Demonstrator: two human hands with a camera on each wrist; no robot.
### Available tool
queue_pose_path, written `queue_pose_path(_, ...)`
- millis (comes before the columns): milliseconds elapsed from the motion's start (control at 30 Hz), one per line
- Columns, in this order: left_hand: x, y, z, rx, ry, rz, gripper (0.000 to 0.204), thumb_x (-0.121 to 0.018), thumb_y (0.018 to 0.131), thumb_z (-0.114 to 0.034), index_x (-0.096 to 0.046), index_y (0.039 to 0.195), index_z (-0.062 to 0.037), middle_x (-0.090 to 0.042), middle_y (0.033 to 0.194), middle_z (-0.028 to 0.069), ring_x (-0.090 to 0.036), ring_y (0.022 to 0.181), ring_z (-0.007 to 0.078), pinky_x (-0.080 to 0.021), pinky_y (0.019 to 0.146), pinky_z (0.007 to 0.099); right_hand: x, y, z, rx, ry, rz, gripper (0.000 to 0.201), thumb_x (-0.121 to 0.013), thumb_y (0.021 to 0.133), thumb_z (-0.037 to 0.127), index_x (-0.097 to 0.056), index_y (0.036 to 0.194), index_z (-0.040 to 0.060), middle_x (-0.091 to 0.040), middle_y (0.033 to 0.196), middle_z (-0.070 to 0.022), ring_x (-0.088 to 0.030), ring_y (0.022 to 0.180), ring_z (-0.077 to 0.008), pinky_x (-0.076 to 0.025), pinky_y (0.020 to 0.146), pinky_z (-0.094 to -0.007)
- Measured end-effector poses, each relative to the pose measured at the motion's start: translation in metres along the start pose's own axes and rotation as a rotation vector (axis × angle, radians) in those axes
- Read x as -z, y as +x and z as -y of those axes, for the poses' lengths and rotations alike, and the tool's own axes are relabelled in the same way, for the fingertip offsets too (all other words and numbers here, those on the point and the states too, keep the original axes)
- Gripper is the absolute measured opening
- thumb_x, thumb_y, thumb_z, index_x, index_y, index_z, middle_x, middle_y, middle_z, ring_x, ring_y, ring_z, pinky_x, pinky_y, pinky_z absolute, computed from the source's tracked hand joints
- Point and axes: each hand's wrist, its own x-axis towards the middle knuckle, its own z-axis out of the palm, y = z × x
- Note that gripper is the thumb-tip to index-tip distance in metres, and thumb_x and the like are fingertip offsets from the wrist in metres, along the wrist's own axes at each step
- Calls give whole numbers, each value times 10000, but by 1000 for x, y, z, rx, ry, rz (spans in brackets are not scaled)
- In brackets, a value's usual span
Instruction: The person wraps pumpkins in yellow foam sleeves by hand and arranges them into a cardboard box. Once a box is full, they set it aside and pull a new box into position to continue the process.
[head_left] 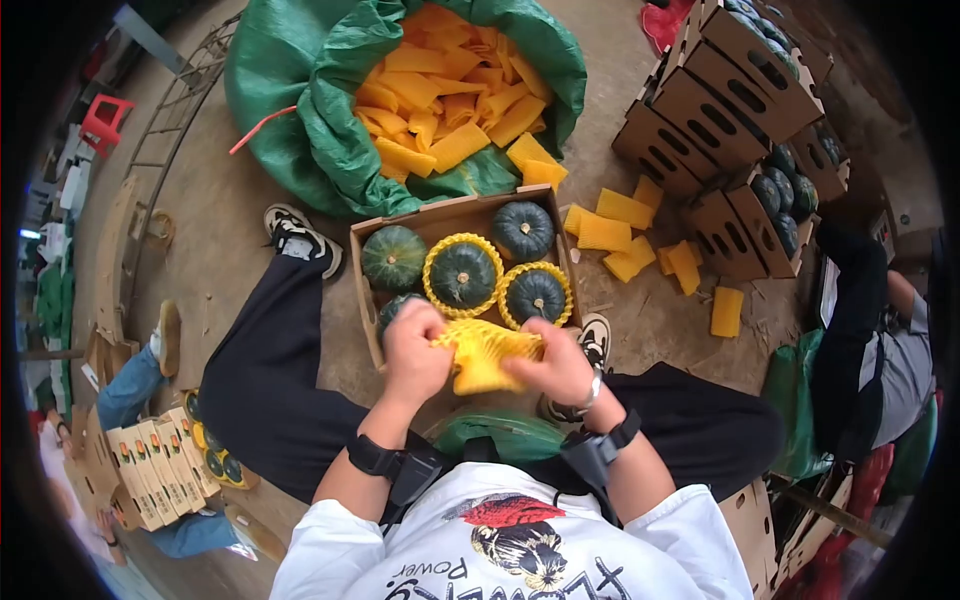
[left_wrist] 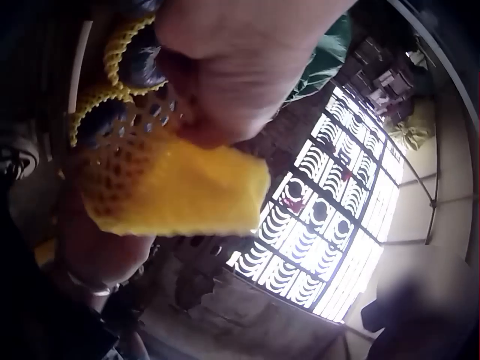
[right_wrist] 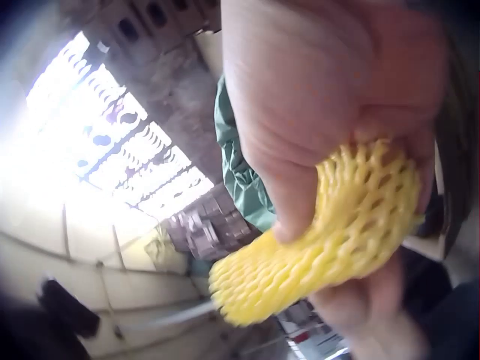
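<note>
Near the carton (head_left: pixel 450 213): left hand (head_left: pixel 415 350), right hand (head_left: pixel 555 368) pinch foam net sleeve (head_left: pixel 480 368)
Sleeve: likely light, soft, stretchy
Hold: opposite rim edges

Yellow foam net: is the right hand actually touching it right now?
Touching. The right wrist view shows it: the right hand's thumb lies directly against the yellow foam net, with no gap between them.

Foam sleeve (head_left: pixel 480 365) toward six o'clock looked rough-meshed plastic. Green sack (head_left: pixel 335 95) at twelve had glossy, crinkled plastic. Stacked cartons (head_left: pixel 705 122) at two were matt cardboard.
</note>
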Motion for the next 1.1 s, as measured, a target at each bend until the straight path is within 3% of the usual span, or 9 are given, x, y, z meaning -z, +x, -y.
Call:
queue_pose_path(100,-8,2,0,150,37,116,357,-626,649,63,-579,996,-5,-585,928,109,-565,844,266,-464,754,293,3,23,3,341,-354,-425,189,-596,633,-7,-507,789,52,-533,742,-129,-552,705,-364,-459,630,-408)
queue_pose_path(167,-7,3,-4,445,-892,579,350,-638,774,-17,-545,1109,26,-615,1065,100,-590,967,209,-470,857,309,4,40,9,331,-543,-175,166,-614,669,56,-550,822,60,-567,762,-123,-578,750,-345,-471,681,-428)
queue_pose_path(200,-6,6,-2,447,-892,586,350,-638,774,-17,-545,1109,26,-615,1065,100,-590,967,209,-470,857,309,10,53,10,374,-630,-49,162,-632,683,91,-577,833,65,-574,768,-122,-579,747,-338,-472,703,-434)
queue_pose_path(333,3,25,11,496,-825,9,270,-531,858,-30,-535,1116,53,-635,1013,101,-618,880,143,-493,797,279,35,108,17,293,-860,-292,326,-722,680,317,-659,943,134,-594,894,-114,-511,944,-288,-445,777,-378)
queue_pose_path(467,-9,17,32,379,-627,-32,328,-420,810,23,-523,1121,52,-629,1003,107,-609,899,146,-491,793,281,27,149,5,136,-1209,-270,660,-768,617,323,-500,1217,258,-527,1050,-126,-458,1031,-292,-337,874,-379)
queue_pose_path(667,24,17,19,435,-1056,-125,482,-506,736,100,-464,1209,16,-569,1118,78,-574,991,169,-473,880,314,40,96,17,399,-756,-437,644,-712,638,230,-510,1247,168,-549,1015,-117,-513,994,-266,-394,859,-389)
queue_pose_path(767,4,10,-11,342,-1180,132,596,-677,768,-12,-383,1287,-15,-516,1181,63,-527,1063,153,-447,906,293,21,55,24,133,888,23,482,-504,768,115,-520,1237,9,-611,1027,-62,-550,949,-113,-414,840,-238)
queue_pose_path(900,6,-10,-36,413,-1114,251,685,-754,697,-40,-389,1275,-28,-512,1176,53,-513,1059,149,-416,931,291,-20,18,35,278,424,-303,309,-433,926,179,-613,1088,-13,-628,983,-43,-558,892,-113,-426,820,-233)
queue_pose_path(1100,19,-30,-28,407,-1104,564,796,-758,649,-44,-341,1327,-39,-506,1199,64,-498,1106,173,-383,974,311,-21,4,8,168,343,-207,273,-471,896,160,-655,842,-34,-647,759,-67,-590,734,-130,-455,699,-258)
